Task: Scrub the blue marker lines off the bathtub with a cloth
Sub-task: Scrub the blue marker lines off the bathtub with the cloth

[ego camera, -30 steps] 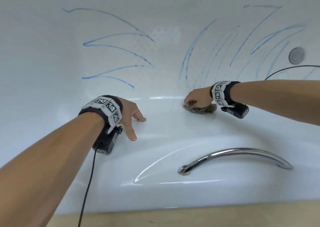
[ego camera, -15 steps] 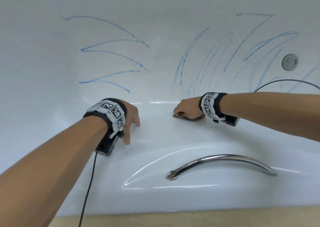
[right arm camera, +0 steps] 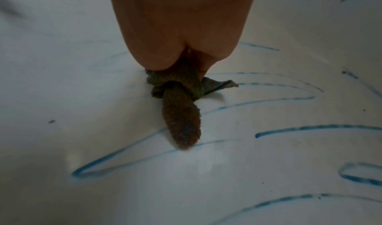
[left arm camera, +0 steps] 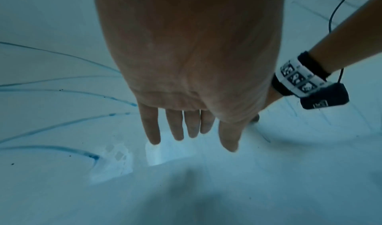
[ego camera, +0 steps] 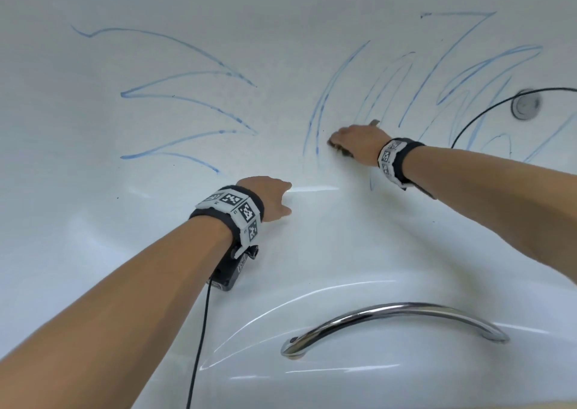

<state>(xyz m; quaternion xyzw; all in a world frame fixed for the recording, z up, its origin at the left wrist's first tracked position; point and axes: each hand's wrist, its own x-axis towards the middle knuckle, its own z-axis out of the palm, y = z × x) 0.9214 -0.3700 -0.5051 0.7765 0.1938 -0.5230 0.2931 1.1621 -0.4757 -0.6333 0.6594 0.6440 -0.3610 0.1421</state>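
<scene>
Fingers (right arm camera: 181, 127) of my right hand (ego camera: 356, 142) are wrapped in the brown cloth (right arm camera: 177, 97) I grip on the bathtub (ego camera: 343, 252) wall's blue marker lines (ego camera: 315, 121), left hand (left arm camera: 192, 65) splayed flat; scrubbing's barely begun, so next I rub firmly along them.

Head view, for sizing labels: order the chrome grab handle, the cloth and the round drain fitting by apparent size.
1. chrome grab handle, largest, though nearest the camera.
2. round drain fitting.
3. cloth, mostly hidden under the right hand, so its rank is unsure.
</scene>
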